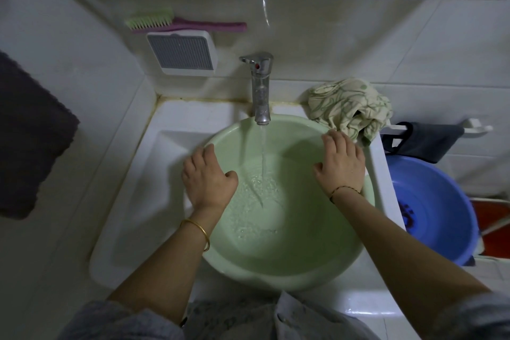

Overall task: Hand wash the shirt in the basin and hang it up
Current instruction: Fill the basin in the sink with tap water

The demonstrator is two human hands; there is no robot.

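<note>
Running from the chrome tap (260,88), a thin stream of water falls into the pale green basin (289,265), which sits in the white sink (132,174) and holds shallow, bubbling water; the left hand (208,178) rests on the basin's left rim, palm down, fingers loosely spread and gripping nothing that shows; the right hand (340,161) lies on the right rim the same way, open and flat, with a thin cord at the wrist; a gold bangle (197,229) circles the left wrist; the shirt (349,109), cream with a green pattern, lies crumpled and dry-looking on the sink's back right corner, just beyond the right hand's fingertips and outside the basin; a blue basin (441,210) stands lower at the right; a green and pink brush (176,22) rests on a wall holder above the tap.
</note>
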